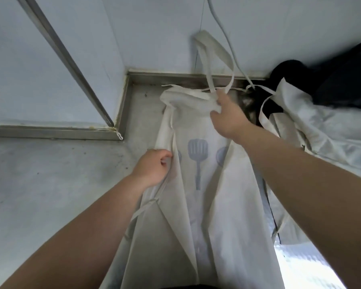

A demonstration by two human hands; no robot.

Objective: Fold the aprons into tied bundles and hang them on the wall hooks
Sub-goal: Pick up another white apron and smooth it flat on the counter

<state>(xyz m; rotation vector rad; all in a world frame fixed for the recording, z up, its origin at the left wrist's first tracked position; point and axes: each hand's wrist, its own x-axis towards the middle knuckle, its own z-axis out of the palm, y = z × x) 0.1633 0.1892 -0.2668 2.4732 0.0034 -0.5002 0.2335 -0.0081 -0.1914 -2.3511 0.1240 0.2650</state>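
Broadly, a dull steel worktop with a raised rim filled the view from 9 o'clock to the centre and met pale wall panels at 12 o'clock. On it a cream apron lay lengthwise, running from 6 o'clock up to just above the centre, with both long sides folded inward over its middle. A second pale apron sat in a loose heap at 3 o'clock, just beside the first, and a dark cloth lay behind it at 2 o'clock.

The right hand reached to the apron's top edge at about 12 o'clock; its grip was closed, with fingers curled round the bunched bib fabric. The left hand, at 9 o'clock of the apron, had its grip nearly closed, thumb and curled fingers pinching the folded left edge.

From the bib the neck strap rose in a loop against the wall. A thin waist tie trailed off the left fold at 7 o'clock. Between the hands a blue spatula print showed on the apron's middle strip.
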